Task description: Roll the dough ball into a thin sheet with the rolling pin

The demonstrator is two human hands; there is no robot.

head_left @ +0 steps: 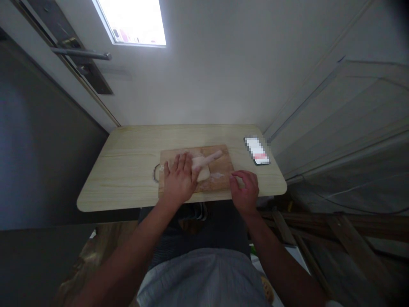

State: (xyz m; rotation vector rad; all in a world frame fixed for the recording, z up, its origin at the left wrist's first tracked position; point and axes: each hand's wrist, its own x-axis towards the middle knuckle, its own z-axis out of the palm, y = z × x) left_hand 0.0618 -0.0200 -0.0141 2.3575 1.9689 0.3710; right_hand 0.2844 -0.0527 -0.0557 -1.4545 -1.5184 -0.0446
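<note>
My left hand [179, 174] lies palm down with its fingers spread over the left part of a wooden cutting board [225, 164]. Under and beside its thumb is a flattened piece of pale dough [203, 174]. A floury rolling pin [211, 158] slants across the dough, its near end by my left hand, which partly hides it. My right hand [245, 189] is at the board's right edge, fingers curled and thumb close to the forefinger. Whether anything is pinched there cannot be made out. White flour [217, 175] dusts the board between the hands.
The board lies on a narrow light-wood table [128, 170] with rounded corners; its metal handle [155, 173] points left. A phone [256, 150] rests at the table's right end. Behind stands a white door with a lever handle [83, 53]. Wooden bars [348, 238] are at lower right.
</note>
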